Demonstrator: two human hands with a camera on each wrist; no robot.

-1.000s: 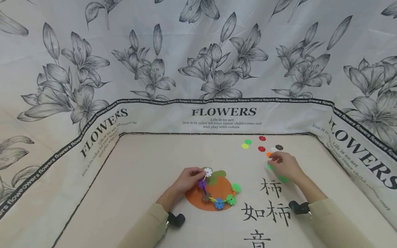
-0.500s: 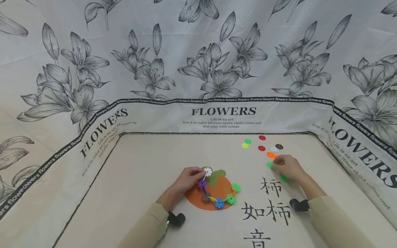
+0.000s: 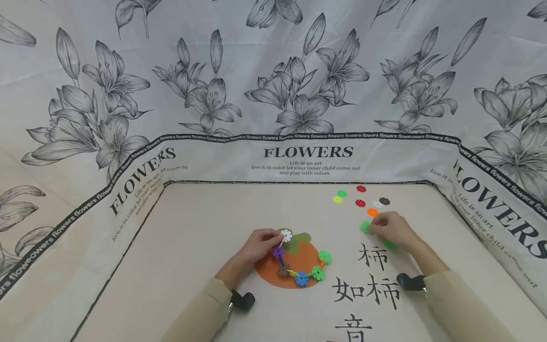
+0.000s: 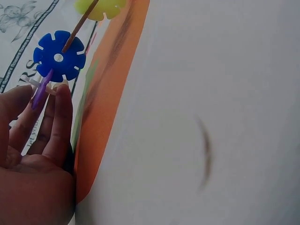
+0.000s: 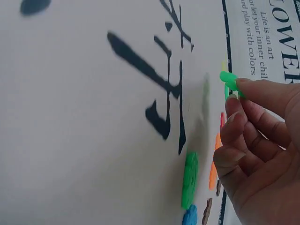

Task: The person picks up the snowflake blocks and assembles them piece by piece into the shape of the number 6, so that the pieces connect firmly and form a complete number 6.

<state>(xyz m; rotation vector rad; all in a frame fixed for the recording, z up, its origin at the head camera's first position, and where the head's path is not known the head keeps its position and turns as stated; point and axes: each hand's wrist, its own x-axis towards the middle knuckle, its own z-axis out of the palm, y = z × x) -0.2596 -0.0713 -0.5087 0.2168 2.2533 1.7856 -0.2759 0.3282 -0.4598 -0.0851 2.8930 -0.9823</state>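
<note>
At the upper end of a chain of interlocked snowflake discs, my left hand (image 3: 256, 248) pinches the white snowflake disc (image 3: 286, 235) between thumb and fingers. The chain curves down through a purple disc (image 3: 278, 251), a brown disc (image 3: 284, 270) and a blue disc (image 3: 301, 279) to a green end disc (image 3: 325, 257). In the left wrist view, the blue disc (image 4: 59, 56) hangs beyond my fingertips. On the right, my right hand (image 3: 395, 230) pinches a loose green snowflake disc (image 3: 365, 226). The right wrist view shows that green disc (image 5: 228, 76) at the thumb and fingertip.
Several loose discs lie at the back right, among them a red disc (image 3: 360, 203), an orange disc (image 3: 372, 212) and a yellow disc (image 3: 337, 199). Another green disc (image 3: 389, 245) lies below my right wrist. A printed orange persimmon (image 3: 269, 275) is under the chain.
My right hand has moved from beside the orange disc to the green disc, gripped it and shifted it slightly left. The left hand and chain have stayed in place.
</note>
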